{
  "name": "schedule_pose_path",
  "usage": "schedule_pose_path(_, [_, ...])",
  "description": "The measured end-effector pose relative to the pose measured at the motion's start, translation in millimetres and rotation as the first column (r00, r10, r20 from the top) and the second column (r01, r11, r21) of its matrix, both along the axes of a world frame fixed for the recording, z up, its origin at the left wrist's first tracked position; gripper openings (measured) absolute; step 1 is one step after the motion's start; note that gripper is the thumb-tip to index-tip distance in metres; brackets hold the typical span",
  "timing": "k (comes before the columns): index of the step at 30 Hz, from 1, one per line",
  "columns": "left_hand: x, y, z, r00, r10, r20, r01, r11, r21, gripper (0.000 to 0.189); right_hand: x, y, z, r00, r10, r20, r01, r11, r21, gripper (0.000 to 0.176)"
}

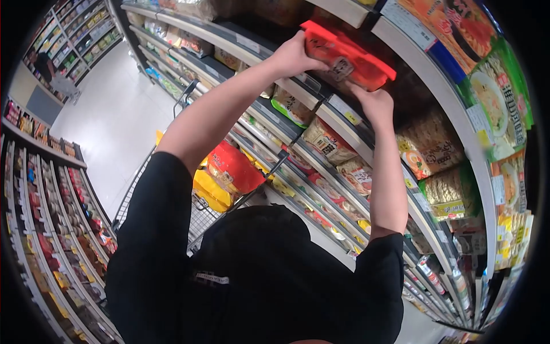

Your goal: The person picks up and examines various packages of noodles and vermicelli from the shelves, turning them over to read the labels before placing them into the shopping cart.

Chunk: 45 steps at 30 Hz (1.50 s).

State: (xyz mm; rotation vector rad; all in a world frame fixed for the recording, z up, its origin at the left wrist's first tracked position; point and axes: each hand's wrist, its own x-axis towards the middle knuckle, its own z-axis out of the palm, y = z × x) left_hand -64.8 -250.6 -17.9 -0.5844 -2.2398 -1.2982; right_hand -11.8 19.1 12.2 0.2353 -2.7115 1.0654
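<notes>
Both my arms reach up to a shelf of packaged food. My left hand (292, 54) grips the left end of a flat red package (346, 57) at the shelf's edge. My right hand (375, 103) holds the same package from below, at its right end. The package is tilted, its far side inside the dark shelf opening. Under it run shelf rails with price tags (344, 112) and rows of noodle packs (329, 143).
A wire shopping cart (200, 215) stands below my left arm, holding red and yellow bags (229, 169). Stocked shelves line both sides of the aisle. The pale floor (114, 120) runs to the far end, where another person (43, 64) stands.
</notes>
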Motion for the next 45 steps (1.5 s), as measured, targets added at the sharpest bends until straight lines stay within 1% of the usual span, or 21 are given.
schedule_pose_path(2, [5, 4, 30, 0.954, 0.069, 0.291, -0.016, 0.983, -0.181, 0.092, -17, 6, -5, 0.983, -0.140, 0.118, 0.120, 0.979, 0.166, 0.064])
schedule_pose_path(4, [-13, 8, 46, 0.856, 0.141, 0.498, 0.078, 0.916, -0.394, 0.083, -25, 10, -13, 0.966, 0.005, 0.258, 0.033, 0.989, -0.144, 0.066])
schedule_pose_path(7, [-49, 18, 8, 0.938, 0.141, 0.318, -0.043, 0.954, -0.296, 0.068, -41, 12, -18, 0.951, 0.143, 0.273, -0.035, 0.930, -0.365, 0.065])
schedule_pose_path(8, [-40, 20, 25, 0.894, 0.190, 0.405, -0.019, 0.920, -0.390, 0.065, -61, 28, -31, 0.929, 0.190, 0.318, -0.039, 0.904, -0.426, 0.065])
schedule_pose_path(10, [-40, 19, 30, 0.896, 0.175, 0.409, -0.008, 0.926, -0.379, 0.063, -80, 35, -34, 0.943, 0.080, 0.324, 0.026, 0.950, -0.310, 0.072])
schedule_pose_path(14, [-34, 14, 31, 0.899, 0.147, 0.411, -0.002, 0.943, -0.334, 0.059, -103, 38, -43, 0.973, 0.028, 0.230, 0.053, 0.938, -0.341, 0.073])
schedule_pose_path(18, [-35, 9, 31, 0.906, 0.112, 0.409, 0.016, 0.955, -0.296, 0.056, -98, 20, -25, 0.983, 0.012, 0.181, 0.043, 0.953, -0.299, 0.095])
schedule_pose_path(26, [-27, -12, 26, 0.921, 0.061, 0.385, 0.046, 0.963, -0.264, 0.051, -110, 10, -24, 0.977, -0.139, 0.164, 0.176, 0.954, -0.241, 0.098])
schedule_pose_path(29, [-18, -16, 29, 0.934, 0.056, 0.352, 0.038, 0.967, -0.254, 0.050, -120, 16, -28, 0.986, -0.109, 0.124, 0.129, 0.977, -0.169, 0.097])
schedule_pose_path(31, [-12, -24, 26, 0.947, 0.055, 0.316, 0.025, 0.969, -0.244, 0.049, -111, 19, -28, 0.991, -0.041, 0.129, 0.073, 0.963, -0.258, 0.100])
schedule_pose_path(33, [1, -37, 20, 0.963, 0.052, 0.263, 0.007, 0.975, -0.220, 0.048, -78, 15, -10, 0.958, -0.264, 0.110, 0.274, 0.958, -0.084, 0.088])
schedule_pose_path(34, [13, -48, 18, 0.974, 0.042, 0.221, 0.003, 0.980, -0.198, 0.048, -34, -17, 9, 0.868, -0.497, 0.027, 0.491, 0.864, 0.116, 0.077])
schedule_pose_path(35, [31, -58, 12, 0.984, 0.032, 0.173, -0.003, 0.986, -0.166, 0.048, 2, -48, -3, 0.880, -0.374, -0.292, 0.324, 0.924, -0.205, 0.060])
schedule_pose_path(36, [51, -75, 1, 0.993, 0.002, 0.120, 0.010, 0.995, -0.102, 0.040, 31, -71, -24, 0.742, -0.313, -0.593, 0.033, 0.900, -0.435, 0.044])
schedule_pose_path(37, [85, -89, -2, 0.996, 0.025, 0.082, -0.019, 0.997, -0.074, 0.033, 48, -80, -41, 0.808, -0.068, -0.585, -0.278, 0.832, -0.480, 0.025])
schedule_pose_path(38, [104, -101, -24, 0.978, 0.144, -0.150, -0.154, 0.987, -0.054, 0.033, 68, -81, -65, 0.860, 0.077, -0.505, -0.221, 0.947, -0.232, 0.023])
schedule_pose_path(39, [129, -109, -40, 0.976, 0.167, -0.139, -0.166, 0.986, 0.019, 0.026, 89, -88, -92, 0.911, 0.350, -0.217, -0.396, 0.888, -0.234, 0.024])
schedule_pose_path(41, [192, -131, -66, 0.980, 0.171, 0.098, -0.180, 0.980, 0.088, 0.028, 136, -113, -139, 0.824, 0.535, 0.188, -0.505, 0.843, -0.188, 0.041])
schedule_pose_path(42, [210, -145, -95, 0.948, 0.213, 0.235, -0.219, 0.976, 0.002, 0.030, 148, -115, -172, 0.777, 0.556, 0.295, -0.524, 0.831, -0.188, 0.051])
schedule_pose_path(44, [242, -168, -146, 0.848, 0.182, 0.498, -0.183, 0.982, -0.048, 0.044, 171, -123, -200, 0.740, 0.559, 0.374, -0.522, 0.828, -0.203, 0.054])
schedule_pose_path(45, [255, -172, -160, 0.792, 0.156, 0.590, -0.156, 0.986, -0.051, 0.049, 179, -127, -209, 0.763, 0.580, 0.285, -0.550, 0.814, -0.186, 0.050])
